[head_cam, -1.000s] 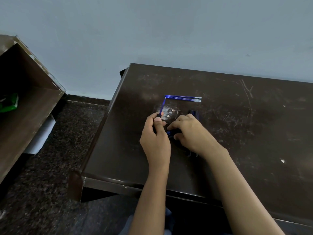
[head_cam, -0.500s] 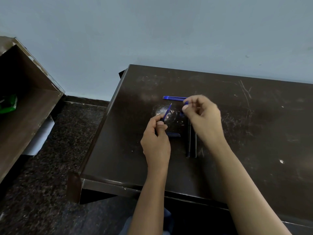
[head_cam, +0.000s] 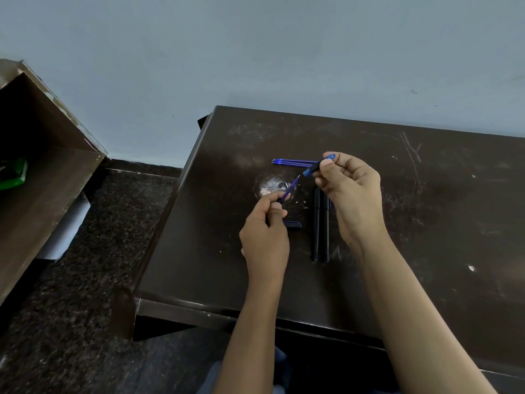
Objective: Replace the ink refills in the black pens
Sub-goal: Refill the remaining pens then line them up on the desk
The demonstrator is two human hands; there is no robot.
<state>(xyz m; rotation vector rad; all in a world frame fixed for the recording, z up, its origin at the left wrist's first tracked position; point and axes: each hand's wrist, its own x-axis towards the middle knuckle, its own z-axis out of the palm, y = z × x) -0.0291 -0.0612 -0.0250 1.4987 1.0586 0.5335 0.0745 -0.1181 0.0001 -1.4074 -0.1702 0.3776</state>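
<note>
Above the dark scratched tabletop point(head_cam: 426, 223), the left hand point(head_cam: 265, 240) grips a thin blue ink refill point(head_cam: 290, 189), the right hand point(head_cam: 352, 191) pinches a blue-and-black tip section point(head_cam: 316, 166); two slim black pens point(head_cam: 321, 226) and spare blue refills point(head_cam: 294, 162) lie untouched, so most swaps likely remain.

Head view; steeply downward, near table point(head_cam: 426, 223)
</note>
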